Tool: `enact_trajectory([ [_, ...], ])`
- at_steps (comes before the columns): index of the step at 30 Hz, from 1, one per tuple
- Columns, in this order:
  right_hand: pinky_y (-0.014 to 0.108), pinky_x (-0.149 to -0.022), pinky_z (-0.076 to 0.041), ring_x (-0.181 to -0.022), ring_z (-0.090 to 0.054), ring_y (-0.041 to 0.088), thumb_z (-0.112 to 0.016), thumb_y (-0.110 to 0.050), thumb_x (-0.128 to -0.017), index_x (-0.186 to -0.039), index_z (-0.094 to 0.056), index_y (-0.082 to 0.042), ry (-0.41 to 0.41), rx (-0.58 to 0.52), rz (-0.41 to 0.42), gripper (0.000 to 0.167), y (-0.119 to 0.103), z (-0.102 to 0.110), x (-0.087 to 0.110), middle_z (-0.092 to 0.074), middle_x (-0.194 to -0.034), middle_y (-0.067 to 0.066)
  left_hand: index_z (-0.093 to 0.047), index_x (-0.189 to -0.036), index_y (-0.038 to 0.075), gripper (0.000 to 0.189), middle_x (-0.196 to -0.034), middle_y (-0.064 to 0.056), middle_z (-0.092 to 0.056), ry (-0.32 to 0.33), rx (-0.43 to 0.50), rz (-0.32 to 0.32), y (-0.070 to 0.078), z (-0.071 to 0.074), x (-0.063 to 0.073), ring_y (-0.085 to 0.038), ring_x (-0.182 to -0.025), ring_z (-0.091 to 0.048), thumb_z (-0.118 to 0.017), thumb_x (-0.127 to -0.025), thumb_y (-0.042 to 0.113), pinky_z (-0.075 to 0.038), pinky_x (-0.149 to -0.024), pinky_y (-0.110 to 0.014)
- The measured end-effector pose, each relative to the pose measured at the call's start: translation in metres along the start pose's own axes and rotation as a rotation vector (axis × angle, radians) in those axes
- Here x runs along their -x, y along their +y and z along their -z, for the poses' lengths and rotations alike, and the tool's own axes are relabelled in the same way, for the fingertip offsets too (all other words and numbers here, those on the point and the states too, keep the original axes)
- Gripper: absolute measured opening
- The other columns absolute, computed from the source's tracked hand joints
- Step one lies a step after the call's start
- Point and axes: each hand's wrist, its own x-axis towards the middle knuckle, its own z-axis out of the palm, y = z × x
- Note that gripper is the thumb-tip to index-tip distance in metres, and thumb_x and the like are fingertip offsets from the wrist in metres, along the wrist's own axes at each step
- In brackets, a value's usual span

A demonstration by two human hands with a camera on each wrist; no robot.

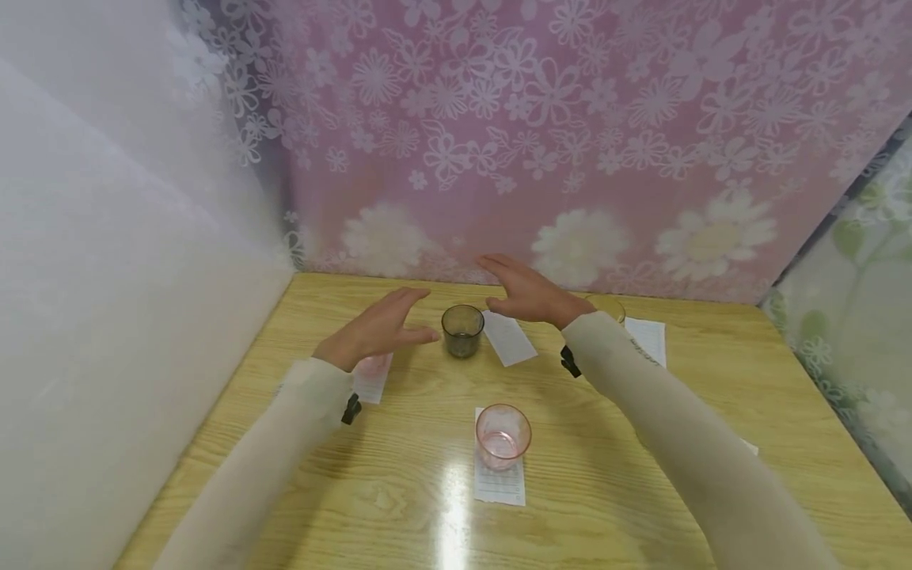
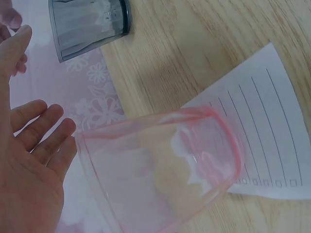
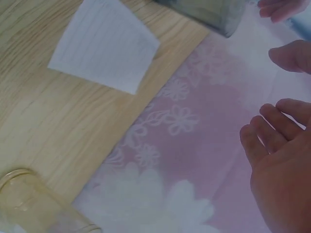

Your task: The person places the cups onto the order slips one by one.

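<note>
A dark grey transparent glass [image 1: 462,332] stands upright on the wooden table, between the two hands. My left hand [image 1: 381,326] hovers to its left, fingers extended and thumb apart, holding nothing. On the other side my right hand [image 1: 530,291] is raised with its fingers straight, also holding nothing. Neither hand appears to touch the glass. A pink glass [image 2: 160,165] on a lined paper sheet [image 2: 262,131] shows large in the left wrist view; in the head view the left hand mostly hides it. Behind the right wrist stands a yellow glass [image 3: 34,204], partly hidden in the head view.
Another pink glass [image 1: 503,437] stands on a paper strip [image 1: 499,487] at the near middle of the table [image 1: 420,475]. A white paper [image 1: 510,339] lies right of the grey glass, and another sheet [image 1: 648,340] farther right. A floral pink curtain [image 1: 456,142] hangs behind.
</note>
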Motion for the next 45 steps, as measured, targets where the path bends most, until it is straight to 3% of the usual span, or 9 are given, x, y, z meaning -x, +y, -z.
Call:
enact_trajectory([
  [11,0.069,-0.131,-0.027,-0.168,-0.014,0.045,-0.069,-0.022,-0.106,-0.175,-0.024,-0.011,-0.074,-0.023,-0.105,0.083,0.041,-0.017,0.005,-0.02,-0.18,0.022,-0.031,-0.173,0.018,0.093,-0.178,-0.011,-0.031,-0.013,-0.024,-0.021,0.01,-0.01,-0.01,-0.035,-0.164,-0.033,-0.07,-0.102,0.063,-0.036,-0.13,-0.061],
  [17,0.069,-0.131,-0.025,-0.169,-0.011,0.046,-0.067,-0.009,-0.106,-0.174,-0.023,-0.006,-0.146,-0.087,-0.087,0.081,0.051,-0.022,0.008,-0.016,-0.181,0.024,-0.033,-0.172,0.016,0.095,-0.177,-0.01,-0.033,-0.005,-0.012,-0.033,0.017,-0.016,-0.018,-0.033,-0.163,-0.035,-0.072,-0.1,0.064,-0.036,-0.13,-0.058],
  [25,0.066,-0.131,-0.029,-0.167,-0.014,0.048,-0.062,0.007,-0.104,-0.171,-0.024,0.004,-0.193,-0.028,-0.042,0.077,0.062,-0.034,0.009,-0.019,-0.179,0.028,-0.034,-0.172,0.015,0.095,-0.177,-0.01,-0.035,0.0,-0.005,-0.022,0.021,-0.022,-0.023,-0.034,-0.162,-0.038,-0.073,-0.1,0.063,-0.039,-0.129,-0.058],
  [37,0.065,-0.13,-0.031,-0.164,-0.022,0.051,-0.052,0.017,-0.103,-0.17,-0.024,0.006,-0.228,0.019,-0.045,0.073,0.068,-0.047,0.012,-0.024,-0.177,0.03,-0.036,-0.17,0.01,0.096,-0.175,-0.012,-0.038,0.008,0.012,-0.008,0.02,-0.032,-0.027,-0.034,-0.162,-0.038,-0.077,-0.099,0.059,-0.037,-0.13,-0.057],
  [45,0.065,-0.13,-0.031,-0.164,-0.023,0.052,-0.055,0.019,-0.1,-0.169,-0.028,0.007,-0.26,0.085,-0.028,0.075,0.072,-0.055,0.009,-0.024,-0.177,0.03,-0.038,-0.169,0.01,0.095,-0.174,-0.013,-0.04,0.007,0.002,-0.011,0.019,-0.037,-0.028,-0.035,-0.161,-0.039,-0.078,-0.098,0.058,-0.037,-0.13,-0.057],
])
